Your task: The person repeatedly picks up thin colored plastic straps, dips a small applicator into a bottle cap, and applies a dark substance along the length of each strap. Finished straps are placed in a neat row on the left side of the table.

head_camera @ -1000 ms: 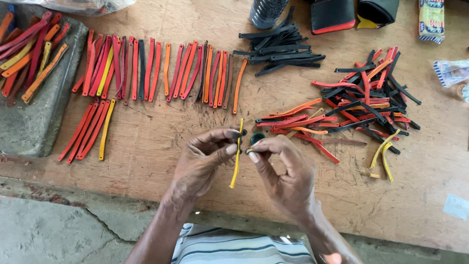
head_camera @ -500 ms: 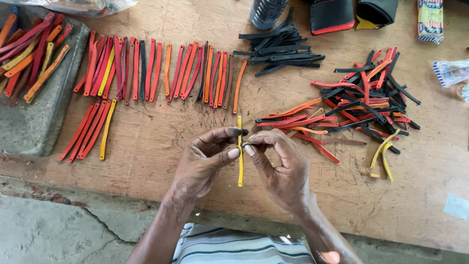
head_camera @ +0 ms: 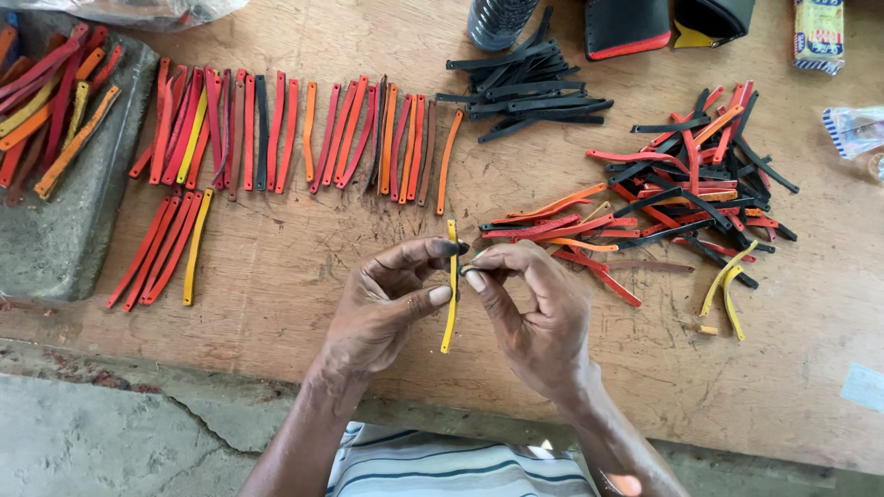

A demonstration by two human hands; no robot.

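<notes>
My left hand [head_camera: 391, 299] and my right hand [head_camera: 539, 313] meet over the front of a wooden table [head_camera: 304, 276]. Together they pinch a thin yellow strip [head_camera: 450, 317] that stands nearly upright between the fingertips. Both thumbs and forefingers press on its upper half, while its lower end hangs free. Just to the right lies a loose heap of red, orange, black and yellow strips [head_camera: 681, 198]. A tidy row of red and orange strips [head_camera: 295, 133] runs across the table beyond my hands.
A grey stone block [head_camera: 83, 212] at the left carries more coloured strips. A short row of strips [head_camera: 166, 248] lies beside it. Black strips [head_camera: 529, 87] are piled at the back, near a dark bottle [head_camera: 497, 20] and small packets at the far right.
The yellow strip has turned from slightly slanted to nearly upright and sits a little higher between my fingers. My hands have closed in on it and shifted slightly.
</notes>
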